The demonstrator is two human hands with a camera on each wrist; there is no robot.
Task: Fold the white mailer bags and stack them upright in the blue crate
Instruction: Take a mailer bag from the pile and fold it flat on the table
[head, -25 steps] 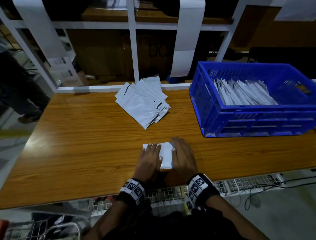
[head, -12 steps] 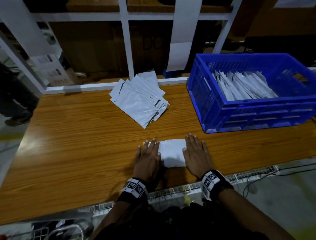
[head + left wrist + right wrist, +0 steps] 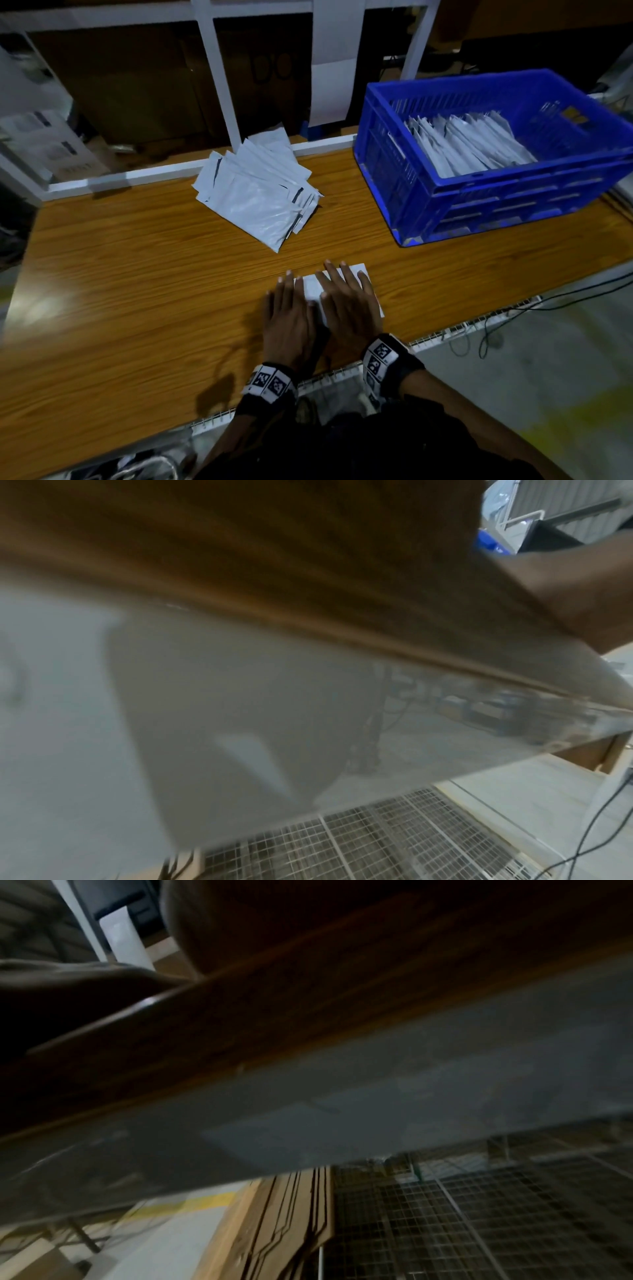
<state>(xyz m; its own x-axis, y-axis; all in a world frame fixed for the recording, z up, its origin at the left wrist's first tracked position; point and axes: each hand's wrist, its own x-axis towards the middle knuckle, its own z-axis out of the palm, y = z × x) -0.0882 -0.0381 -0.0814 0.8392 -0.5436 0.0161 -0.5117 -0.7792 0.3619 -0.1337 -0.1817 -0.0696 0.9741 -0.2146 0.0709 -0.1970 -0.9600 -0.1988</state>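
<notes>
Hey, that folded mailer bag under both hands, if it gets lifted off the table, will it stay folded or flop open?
Probably it springs partly open: both the left hand and right hand press the folded mailer bag flat. It looks thin and glossy like the loose pile, so likely light, floppy and slippery on the smooth wooden table. A pinch across the fold should hold it.

Wood-grain brown table (image 3: 137, 274) as landmark. On it: a blue crate (image 3: 513, 202) with slotted walls, holding white-grey mailer bags (image 3: 469, 144); a loose pile of white-grey bags (image 3: 257, 195) with dark edge strips; one white folded bag (image 3: 311, 287) at its near edge. Black-and-white square-patterned wristbands (image 3: 269, 382) beyond that edge.
</notes>
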